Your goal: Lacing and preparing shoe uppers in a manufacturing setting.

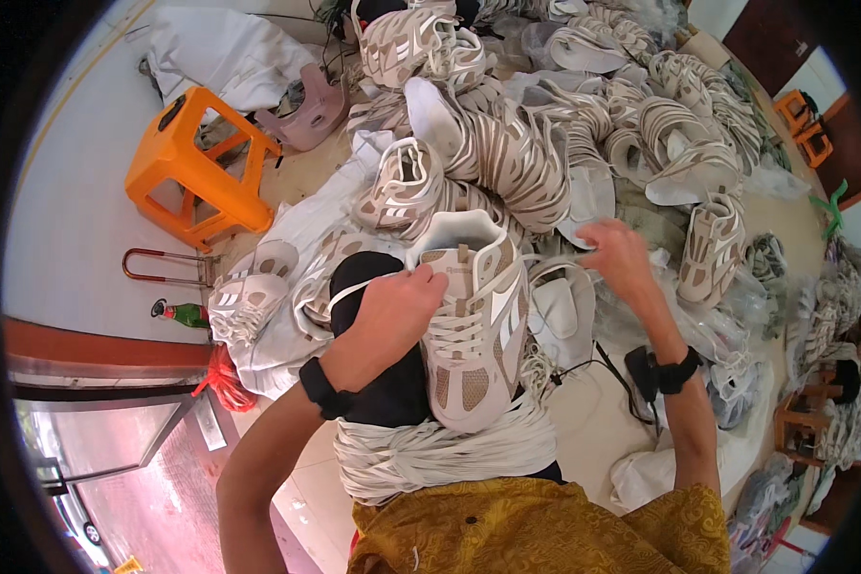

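A beige and white sneaker (474,344) rests on my lap, toe toward me, its white shoelace (461,333) threaded in rows across the front. My left hand (392,311) is closed at the shoe's left upper edge, pinching a lace, and a loose length of it trails out to the left. Off to the shoe's right, my right hand (622,258) is raised with fingers pinched on the other lace, which stretches from the shoe's top eyelets. Across my thighs, below the toe, lies a thick bundle of white laces (440,454).
Long stacks of nested shoe uppers (517,158) cover the floor ahead. An orange plastic stool (201,163) stands at the left, near a green bottle (184,313) and a red plastic bag (225,378). Another sneaker (713,249) lies beyond my right hand.
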Demonstrator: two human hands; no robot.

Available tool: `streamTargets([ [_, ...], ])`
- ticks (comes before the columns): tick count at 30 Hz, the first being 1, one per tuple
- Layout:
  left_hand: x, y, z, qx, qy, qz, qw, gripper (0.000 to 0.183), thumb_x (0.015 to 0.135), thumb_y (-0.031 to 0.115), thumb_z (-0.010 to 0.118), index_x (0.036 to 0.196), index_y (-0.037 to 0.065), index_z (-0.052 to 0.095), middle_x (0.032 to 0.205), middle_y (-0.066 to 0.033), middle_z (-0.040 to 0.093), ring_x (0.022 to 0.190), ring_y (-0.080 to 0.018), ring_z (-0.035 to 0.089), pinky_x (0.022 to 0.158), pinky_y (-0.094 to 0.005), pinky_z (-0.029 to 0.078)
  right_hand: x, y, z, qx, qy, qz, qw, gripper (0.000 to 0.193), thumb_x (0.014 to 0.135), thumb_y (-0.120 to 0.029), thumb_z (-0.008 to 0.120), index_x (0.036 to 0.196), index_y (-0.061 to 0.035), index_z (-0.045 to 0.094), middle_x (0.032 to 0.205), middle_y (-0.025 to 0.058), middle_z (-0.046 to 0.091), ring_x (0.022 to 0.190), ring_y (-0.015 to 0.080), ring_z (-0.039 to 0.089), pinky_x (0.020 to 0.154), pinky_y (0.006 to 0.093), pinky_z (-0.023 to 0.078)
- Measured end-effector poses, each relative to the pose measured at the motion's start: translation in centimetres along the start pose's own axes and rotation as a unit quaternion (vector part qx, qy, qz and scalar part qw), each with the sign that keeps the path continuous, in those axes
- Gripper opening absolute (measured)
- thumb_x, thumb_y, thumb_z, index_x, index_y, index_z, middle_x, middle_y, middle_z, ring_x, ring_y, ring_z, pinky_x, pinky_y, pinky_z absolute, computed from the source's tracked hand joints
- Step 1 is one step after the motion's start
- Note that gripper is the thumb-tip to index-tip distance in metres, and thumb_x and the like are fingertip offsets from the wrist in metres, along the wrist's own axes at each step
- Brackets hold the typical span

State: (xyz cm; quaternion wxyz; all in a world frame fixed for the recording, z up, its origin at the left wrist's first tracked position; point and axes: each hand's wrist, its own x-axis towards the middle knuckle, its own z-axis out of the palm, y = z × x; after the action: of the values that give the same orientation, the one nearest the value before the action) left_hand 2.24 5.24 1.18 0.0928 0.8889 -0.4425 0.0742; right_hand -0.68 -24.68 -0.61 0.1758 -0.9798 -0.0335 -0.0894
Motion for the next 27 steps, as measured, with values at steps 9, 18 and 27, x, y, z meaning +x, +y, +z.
streamTargets([
  [9, -0.4, -0.2, -0.2, 0.000, -0.029, -0.005, 1.000, 0.005, 0.070, 0.010, 0.053, 0.073, 0.007, 0.049, 0.068, -0.0074, 0.049, 0.060, -0.0259, 0.055, 0.048, -0.0353, 0.044, 2.9, -8.0, 3.7, 0.055, -0.047, -0.318, 0.945, 0.019, 0.062, -0.019, 0.063, 0.079, -0.0095, 0.061, 0.073, 0.0009, 0.055, 0.073, 0.0176, 0.050, 0.067, 0.0286, 0.033],
  [18, -0.5, -0.7, -1.2, -0.199, -0.005, -0.103, 0.975, 0.015, 0.076, 0.010, 0.054, 0.090, 0.005, 0.053, 0.090, -0.0113, 0.054, 0.077, -0.0304, 0.056, 0.063, -0.0380, 0.046, 0.7, -7.1, 2.2, 0.316, 0.000, -0.119, 0.941, 0.035, 0.057, -0.007, 0.064, 0.091, -0.0064, 0.061, 0.094, 0.0089, 0.056, 0.086, 0.0193, 0.054, 0.076, 0.0294, 0.042],
  [27, 0.0, -2.7, -2.1, -0.183, -0.055, 0.012, 0.982, 0.023, 0.071, 0.010, 0.059, 0.092, 0.007, 0.052, 0.101, -0.0096, 0.052, 0.083, -0.0294, 0.055, 0.068, -0.0367, 0.046, 2.4, -8.0, 3.0, 0.202, -0.046, -0.243, 0.948, 0.024, 0.053, -0.013, 0.064, 0.077, -0.0087, 0.060, 0.074, 0.0043, 0.056, 0.073, 0.0229, 0.053, 0.065, 0.0333, 0.038],
])
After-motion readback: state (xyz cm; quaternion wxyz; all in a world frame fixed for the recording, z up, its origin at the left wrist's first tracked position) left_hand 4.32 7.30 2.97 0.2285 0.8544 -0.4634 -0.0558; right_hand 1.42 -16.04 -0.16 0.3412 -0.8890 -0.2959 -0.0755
